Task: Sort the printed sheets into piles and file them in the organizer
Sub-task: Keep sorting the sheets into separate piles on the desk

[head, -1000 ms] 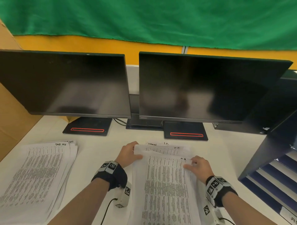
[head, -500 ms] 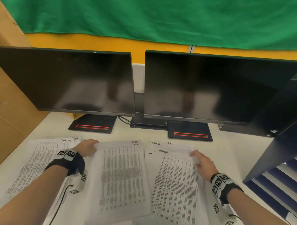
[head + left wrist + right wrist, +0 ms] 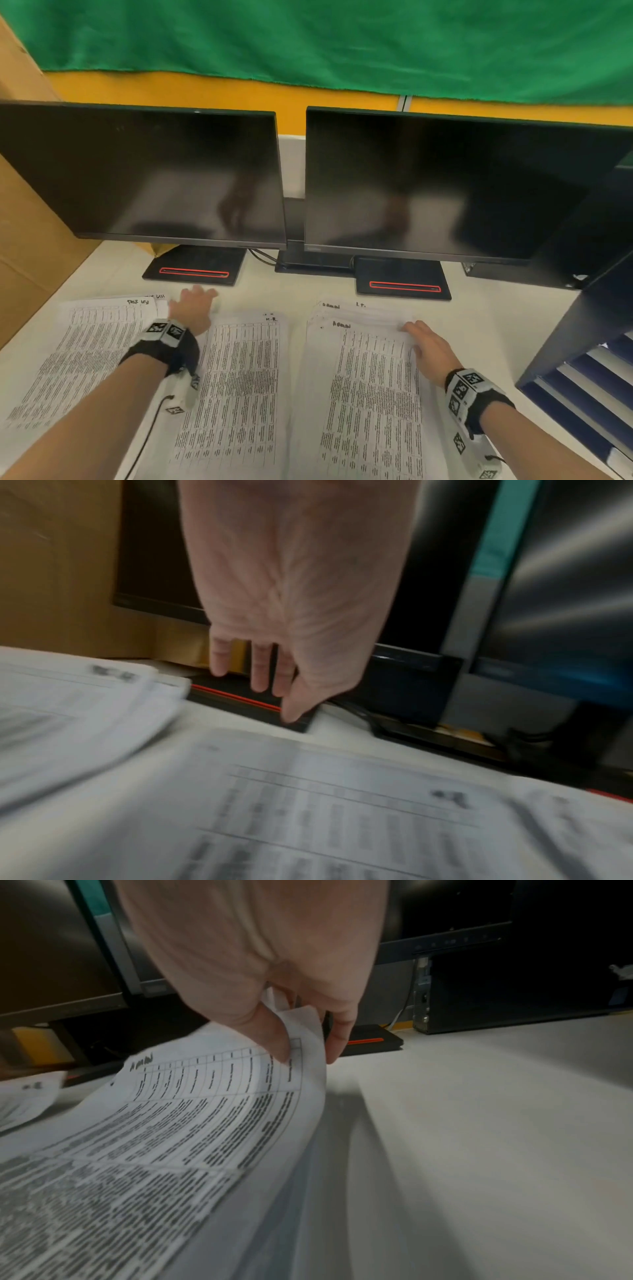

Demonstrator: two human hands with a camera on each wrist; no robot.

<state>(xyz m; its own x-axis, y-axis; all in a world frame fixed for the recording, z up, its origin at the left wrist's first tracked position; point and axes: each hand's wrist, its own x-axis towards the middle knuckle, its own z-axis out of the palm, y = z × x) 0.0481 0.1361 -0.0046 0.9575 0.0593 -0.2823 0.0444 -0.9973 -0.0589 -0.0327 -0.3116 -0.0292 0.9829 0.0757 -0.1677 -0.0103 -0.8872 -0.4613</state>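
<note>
Printed sheets lie in three groups across a white desk (image 3: 294, 291) as a person sorts them: nearest on the right, the right hand (image 3: 430, 346) pinches the far right corner of the top sheet (image 3: 192, 1123) of the right-hand stack (image 3: 363, 394), thumb on the print and fingers curled under the lifted edge. To do this step well, the pinch should probably take one sheet only, peeled clear of the stack below before it is carried across, and the handwritten heading at the top read first to choose its pile. Beside it lies the middle pile (image 3: 236, 394), and left of that the left pile (image 3: 78, 353). The left hand (image 3: 191, 308) hovers empty past the far edge of the middle pile, fingers straight and loosely spread, free to steady the stack or receive the sheet. At the right edge stands the dark blue organizer (image 3: 582, 359), its slotted shelves apparently awaiting the piles. Beyond, two dark monitors (image 3: 445, 185) stand before a green curtain (image 3: 342, 41).
</note>
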